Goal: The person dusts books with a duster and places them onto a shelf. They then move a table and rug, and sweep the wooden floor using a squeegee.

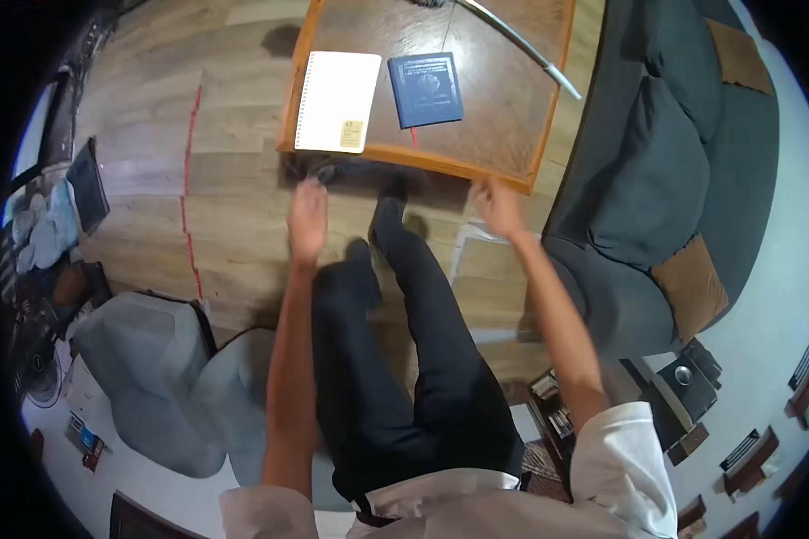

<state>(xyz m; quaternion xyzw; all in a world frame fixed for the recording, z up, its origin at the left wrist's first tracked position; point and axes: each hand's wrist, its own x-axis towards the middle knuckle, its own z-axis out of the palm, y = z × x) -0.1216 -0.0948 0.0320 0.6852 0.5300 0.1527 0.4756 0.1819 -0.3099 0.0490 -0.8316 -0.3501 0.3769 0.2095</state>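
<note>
My left hand [308, 220] hangs in front of the table's near left corner, its fingers curled closed, with nothing visible in them. At the near right corner, my right hand [499, 208] is close to the wooden edge, its fingers also curled and slightly blurred; I cannot tell whether it touches the wood. On the brown wooden table [503, 135] lies a white spiral notebook [335, 101] with a tan label. Beside it is a closed dark blue book [426, 90] with a red ribbon hanging from its lower edge.
A long, pale-tipped curved object [521, 45] crosses the table's far right corner. The dark grey sofa [647, 180] with cushions stands on the right. A light grey armchair [153, 377] is at lower left. Red tape [189, 153] marks the wooden floor.
</note>
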